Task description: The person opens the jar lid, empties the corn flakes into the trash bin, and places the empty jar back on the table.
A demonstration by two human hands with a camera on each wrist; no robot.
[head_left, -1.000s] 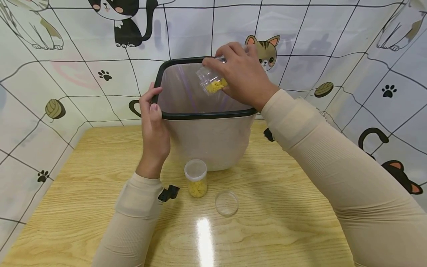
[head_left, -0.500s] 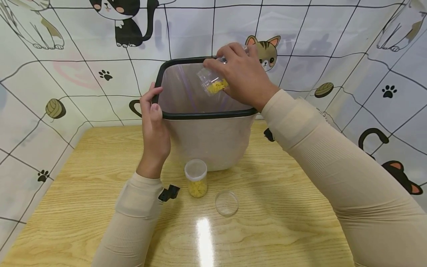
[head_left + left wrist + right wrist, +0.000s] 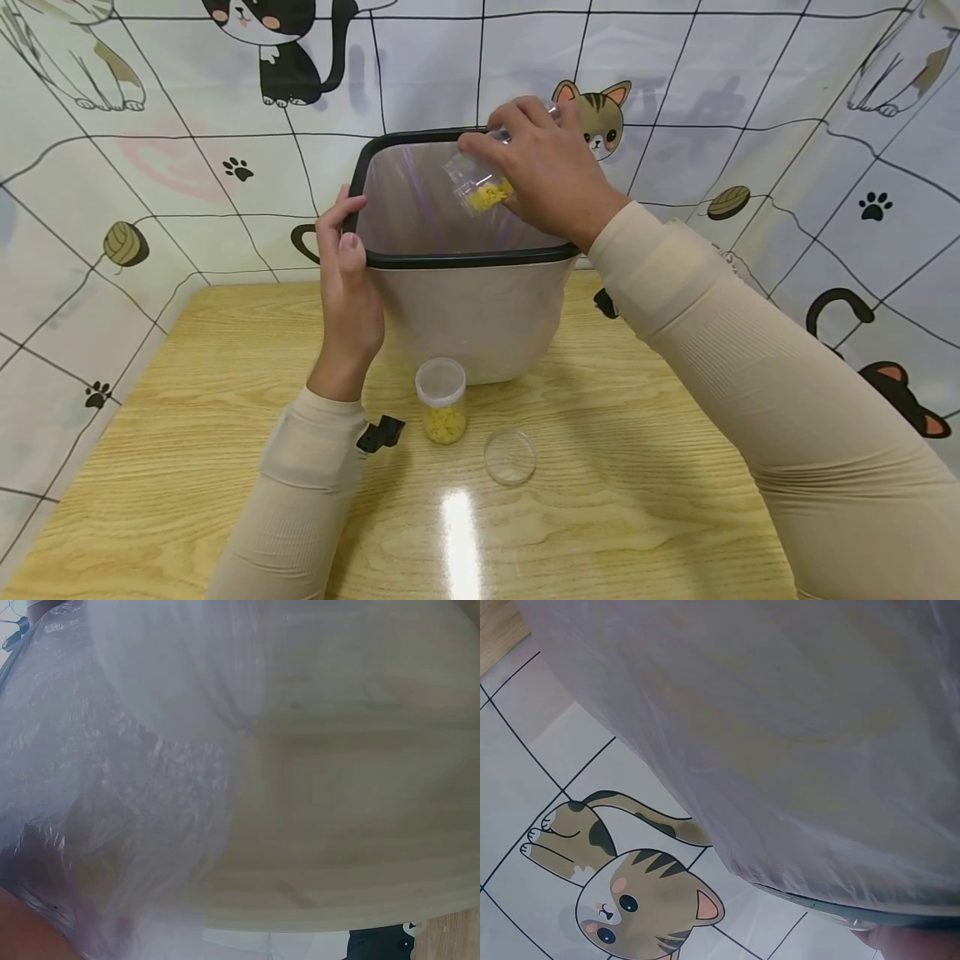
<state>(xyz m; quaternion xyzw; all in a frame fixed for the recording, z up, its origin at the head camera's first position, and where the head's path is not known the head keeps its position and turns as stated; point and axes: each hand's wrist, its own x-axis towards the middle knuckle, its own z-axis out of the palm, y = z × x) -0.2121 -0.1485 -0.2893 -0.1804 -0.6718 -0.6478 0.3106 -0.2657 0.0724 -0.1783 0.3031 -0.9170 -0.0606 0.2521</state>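
Note:
A translucent trash bin (image 3: 472,325) with a dark rim and a plastic liner stands on the table. My left hand (image 3: 348,292) grips its left rim, fingers over the edge and thumb on the near side. Over the bin's mouth, my right hand (image 3: 551,171) holds a small clear plastic bag (image 3: 480,187) with yellow bits at its bottom; the fingers hide part of the bag. In front of the bin stands an uncapped clear jar (image 3: 441,404) partly filled with yellow bits. Its clear round lid (image 3: 510,457) lies flat to the right.
The wood-grain table (image 3: 637,483) reaches back to a wall sheet (image 3: 427,75) printed with cats and grid lines. A dark handle (image 3: 302,243) sticks out at the bin's left. The bin's wall fills most of both wrist views.

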